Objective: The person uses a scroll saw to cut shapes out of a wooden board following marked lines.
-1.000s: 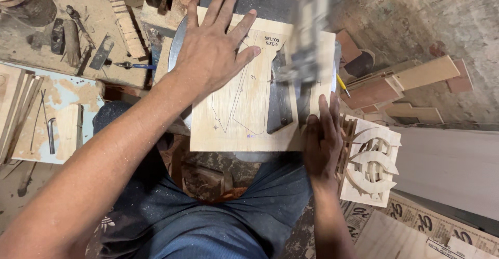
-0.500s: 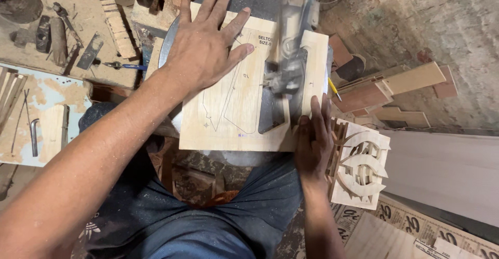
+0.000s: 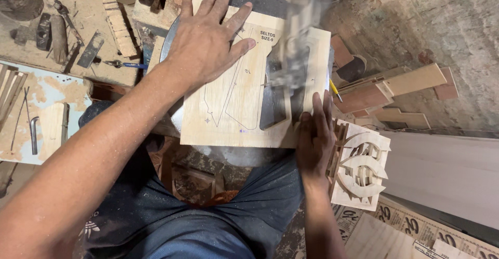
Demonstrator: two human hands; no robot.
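A pale plywood panel (image 3: 234, 108) with pencilled outlines and a cut-out slot lies flat on a round grey metal saw table (image 3: 249, 155). My left hand (image 3: 208, 41) presses flat on the panel's far left part, fingers spread. My right hand (image 3: 314, 134) rests flat against the panel's near right corner, fingers straight and together. A blurred vertical saw arm and blade (image 3: 296, 56) stand in the slot between my hands.
A carved wooden fretwork piece (image 3: 361, 168) leans just right of my right hand. Wood offcuts (image 3: 395, 90) lie at the right by a rough wall. A dusty bench with tools (image 3: 67, 41) is at the left. A yellow pencil (image 3: 335, 90) sits by the panel's right edge.
The panel has slid toward me and slightly right across the table. Both hands stayed flat on it.
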